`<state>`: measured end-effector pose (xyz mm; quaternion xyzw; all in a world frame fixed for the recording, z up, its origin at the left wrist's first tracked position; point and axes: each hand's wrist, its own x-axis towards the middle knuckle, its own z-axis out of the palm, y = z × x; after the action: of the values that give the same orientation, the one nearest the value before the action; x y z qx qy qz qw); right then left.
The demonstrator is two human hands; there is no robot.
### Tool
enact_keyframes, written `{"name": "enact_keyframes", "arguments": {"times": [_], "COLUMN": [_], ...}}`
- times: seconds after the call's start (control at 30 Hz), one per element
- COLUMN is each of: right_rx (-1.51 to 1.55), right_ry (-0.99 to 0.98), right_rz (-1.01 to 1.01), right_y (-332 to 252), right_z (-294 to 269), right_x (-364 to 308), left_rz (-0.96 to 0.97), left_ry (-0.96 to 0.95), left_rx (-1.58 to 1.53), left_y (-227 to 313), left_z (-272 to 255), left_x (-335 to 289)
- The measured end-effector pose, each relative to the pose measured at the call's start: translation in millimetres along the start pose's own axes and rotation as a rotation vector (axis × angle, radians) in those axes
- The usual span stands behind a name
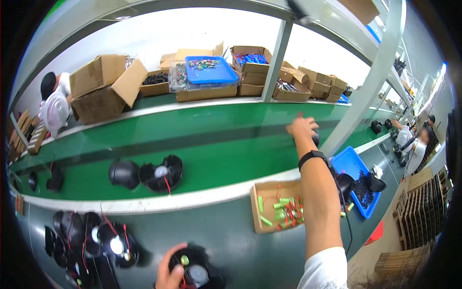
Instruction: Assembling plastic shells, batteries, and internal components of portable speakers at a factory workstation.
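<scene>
My left hand (pixel 169 272) grips the left rim of a black rounded shell (pixel 211 267) low in the view. Inside that shell sit a green battery cell (pixel 185 260) and a pale round disc (pixel 197 274). My right arm stretches far forward over the green belt. At its end my right hand (pixel 303 128) has its fingers curled at another black rounded shell (pixel 316 138), mostly hidden behind the hand and wrist. Below that forearm lies a cardboard tray (pixel 257 226) of green cells with red wires.
Two black shells (pixel 124 174) rest on the green belt (pixel 226 164). Several wired shells (pixel 72 231) crowd the bench at left. A blue tray (pixel 369 212) of small black parts stands at right. Cartons (pixel 98 103) line the back shelf; a metal post (pixel 370 82) rises near my right hand. People work farther off.
</scene>
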<state>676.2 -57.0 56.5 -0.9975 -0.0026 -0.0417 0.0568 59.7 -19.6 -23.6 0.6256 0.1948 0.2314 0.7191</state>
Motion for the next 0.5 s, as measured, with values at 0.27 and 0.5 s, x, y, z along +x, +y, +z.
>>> {"name": "enact_keyframes", "arguments": {"times": [0.27,0.5], "right_rx": [-0.043,0.754], "right_ry": [0.053,0.048], "right_rz": [-0.047,-1.073], "right_y": [15.3,33.0], "right_z": [53.7,-55.4], "right_x": [35.0,-211.8], "left_rz": [-0.003,-0.075], "left_ry": [-0.127,-0.13], "left_rx": [0.211,0.376], "left_y": [7.1,47.7], "left_z": [-13.5,5.7], "left_x": [-0.1,2.7]}}
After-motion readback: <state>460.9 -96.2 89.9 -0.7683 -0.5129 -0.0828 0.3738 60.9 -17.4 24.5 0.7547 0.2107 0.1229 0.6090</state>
